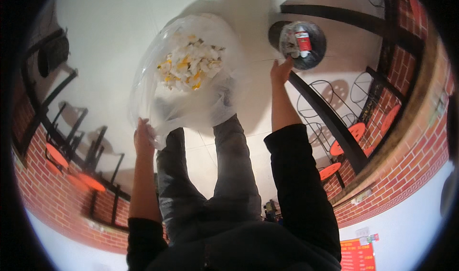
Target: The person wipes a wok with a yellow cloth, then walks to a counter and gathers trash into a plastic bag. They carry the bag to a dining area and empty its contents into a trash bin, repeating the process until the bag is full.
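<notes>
My left hand (144, 136) grips the rim of a large clear plastic bag (143, 88), which hangs open in front of my legs. Crumpled white and yellow paper scraps (190, 66) lie inside the bag. On the right, my right hand (281, 71) touches the near edge of a small round bin with a dark liner (317, 50); its fingertips are at the rim, and their hold is partly hidden. A red and white carton or packet (303, 43) lies in the bin beside some crumpled clear plastic.
Tables with black legs (330, 120) and stools with round orange seats (348, 138) stand to the right. More orange stools (57, 155) line the left side. Another dark bin (53, 52) is at the far left. Brick-patterned walls (398, 185) curve around both sides.
</notes>
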The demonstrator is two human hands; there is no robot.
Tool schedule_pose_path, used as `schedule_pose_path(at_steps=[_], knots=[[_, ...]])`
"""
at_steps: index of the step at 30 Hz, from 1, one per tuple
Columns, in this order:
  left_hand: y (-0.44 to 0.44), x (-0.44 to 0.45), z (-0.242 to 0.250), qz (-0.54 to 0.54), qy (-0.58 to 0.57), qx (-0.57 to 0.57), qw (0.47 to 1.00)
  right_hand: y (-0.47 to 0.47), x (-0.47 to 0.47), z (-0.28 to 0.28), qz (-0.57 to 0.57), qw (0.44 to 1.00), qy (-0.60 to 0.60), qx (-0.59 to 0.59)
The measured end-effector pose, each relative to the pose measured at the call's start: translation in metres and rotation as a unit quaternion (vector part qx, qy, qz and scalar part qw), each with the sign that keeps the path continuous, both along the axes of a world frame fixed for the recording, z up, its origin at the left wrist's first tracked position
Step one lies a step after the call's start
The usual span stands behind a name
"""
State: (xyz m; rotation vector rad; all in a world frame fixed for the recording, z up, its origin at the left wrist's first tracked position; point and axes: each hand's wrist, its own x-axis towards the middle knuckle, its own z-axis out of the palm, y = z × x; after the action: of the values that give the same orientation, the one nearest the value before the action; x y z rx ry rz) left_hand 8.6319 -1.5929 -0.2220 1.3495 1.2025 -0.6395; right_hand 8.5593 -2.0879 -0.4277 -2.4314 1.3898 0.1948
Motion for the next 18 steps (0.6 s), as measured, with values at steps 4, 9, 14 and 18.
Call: schedule_pose_path(at_steps=[4,9,14,18], knots=[[0.001,-0.004,0.005,-0.039,-0.014,0.024,0.999,-0.028,0.004,-0.019,0.032,0.999,-0.024,0.005],[0.002,0.0,0.007,-0.058,0.001,0.032,0.998,-0.049,0.007,0.03,-0.136,0.982,-0.118,0.055],[0.004,-0.003,0.005,-0.014,0.008,-0.014,1.0,-0.015,-0.025,0.161,0.162,0.986,0.039,0.006],[0.009,-0.006,0.0,-0.008,0.012,-0.047,0.999,0.045,-0.058,0.274,0.315,0.947,-0.054,-0.025]])
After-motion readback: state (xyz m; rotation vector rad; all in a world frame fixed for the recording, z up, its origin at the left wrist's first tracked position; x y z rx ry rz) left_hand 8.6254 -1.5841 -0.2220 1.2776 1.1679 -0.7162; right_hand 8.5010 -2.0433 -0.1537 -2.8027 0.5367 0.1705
